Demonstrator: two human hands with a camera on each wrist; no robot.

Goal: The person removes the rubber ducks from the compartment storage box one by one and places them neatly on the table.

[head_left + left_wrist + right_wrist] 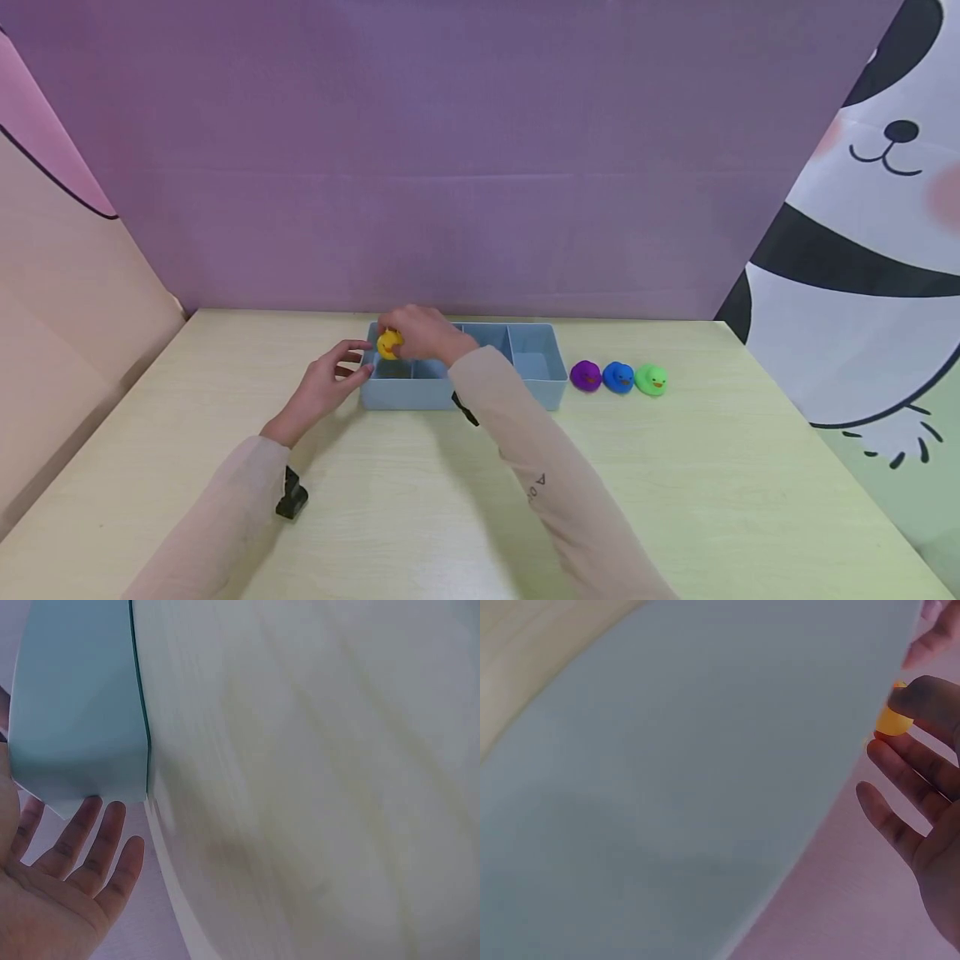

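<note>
A yellow rubber duck [388, 344] is pinched by my right hand [422, 331] over the leftmost compartment of a blue-grey divided box [465, 397]. In the right wrist view the thumb and fingers meet around the yellow duck [895, 720] at the box's rim. My left hand [330, 385] is at the box's left end, its fingers spread and relaxed. The left wrist view shows the fingertips of the left hand [71, 889] right at the end wall of the box [82, 705].
To the right of the box a purple duck [586, 376], a blue duck [618, 377] and a green duck [651, 380] sit in a row on the pale wooden table [720, 500]. A purple backdrop [465, 167] rises behind the table's far edge.
</note>
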